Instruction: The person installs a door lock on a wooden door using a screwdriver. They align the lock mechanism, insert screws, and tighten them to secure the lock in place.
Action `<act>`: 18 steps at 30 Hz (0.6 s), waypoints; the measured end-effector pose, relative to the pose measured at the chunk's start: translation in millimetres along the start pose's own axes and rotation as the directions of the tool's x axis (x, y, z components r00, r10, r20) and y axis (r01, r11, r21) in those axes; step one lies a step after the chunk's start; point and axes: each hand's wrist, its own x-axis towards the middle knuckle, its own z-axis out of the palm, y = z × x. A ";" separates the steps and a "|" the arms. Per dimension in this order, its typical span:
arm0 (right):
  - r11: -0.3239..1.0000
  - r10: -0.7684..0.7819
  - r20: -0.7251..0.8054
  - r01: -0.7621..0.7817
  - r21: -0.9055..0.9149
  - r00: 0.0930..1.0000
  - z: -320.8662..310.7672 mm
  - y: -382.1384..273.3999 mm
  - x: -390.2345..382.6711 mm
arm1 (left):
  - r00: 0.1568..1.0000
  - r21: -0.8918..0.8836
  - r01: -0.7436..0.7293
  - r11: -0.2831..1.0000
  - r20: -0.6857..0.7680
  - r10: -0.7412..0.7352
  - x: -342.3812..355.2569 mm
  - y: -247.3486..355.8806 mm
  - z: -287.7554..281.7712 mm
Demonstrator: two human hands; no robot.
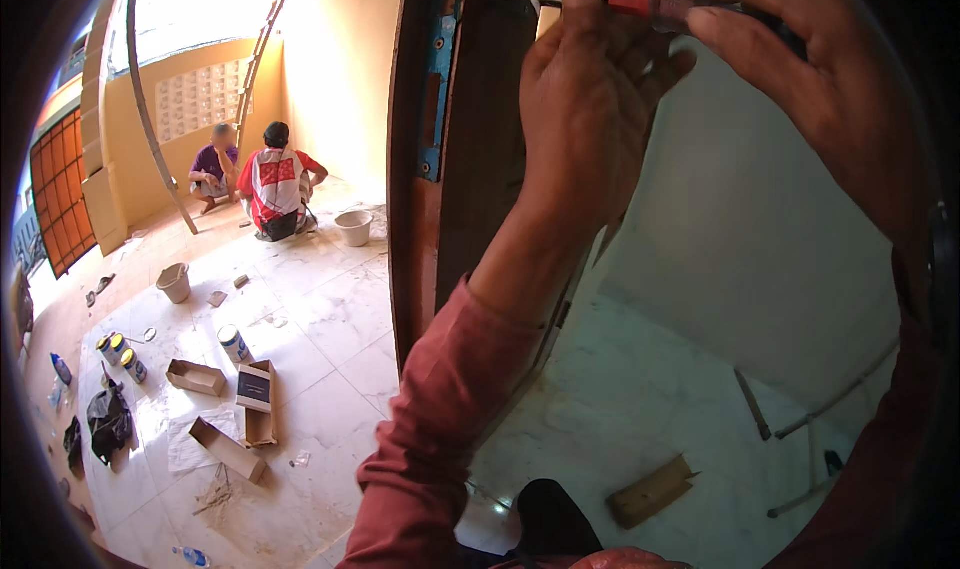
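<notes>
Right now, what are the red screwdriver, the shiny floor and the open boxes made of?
Screwdriver: shaft looks like shiny metal; the red, partly clear handle is probably plastic.
Floor: glossy, white with grey veins and straight joints, so perhaps marble or similar tile.
Open boxes: dull brown, thin walls, likely cardboard.

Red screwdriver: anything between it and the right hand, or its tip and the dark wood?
Nothing visible: the right hand grips the red screwdriver; the left hand overlaps it behind the tip. Too dim to tell whether it touches the dark wood.
</notes>
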 end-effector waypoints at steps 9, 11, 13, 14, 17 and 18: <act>0.627 -0.485 0.018 0.361 -0.690 0.874 -11.7 16.4 -3.3 | 0.993 -0.195 -0.063 0.979 -0.107 0.042 6.9 -3.5 15.7; 0.402 -0.589 0.119 0.418 -0.815 0.799 -4.9 15.2 2.0 | 0.989 -0.141 -0.136 0.981 -0.074 0.126 8.2 -6.5 12.9; 0.709 -0.367 0.015 0.290 -0.643 0.930 -5.8 -4.3 12.3 | 0.989 -0.153 -0.145 0.978 -0.058 0.137 8.4 -9.0 9.8; 0.947 -0.065 -0.030 0.052 -0.317 0.997 -6.8 -22.0 19.5 | 0.991 -0.198 -0.127 0.972 -0.065 0.117 6.7 -10.0 8.0; 0.794 0.526 0.304 -0.587 0.159 0.794 -41.1 -73.6 44.3 | 0.984 -0.218 -0.179 0.959 -0.052 0.172 6.7 -10.5 5.7; 0.762 0.570 0.308 -0.631 0.150 0.762 -37.4 -77.5 43.8 | 0.977 -0.207 -0.214 0.955 -0.038 0.211 7.6 -10.4 6.0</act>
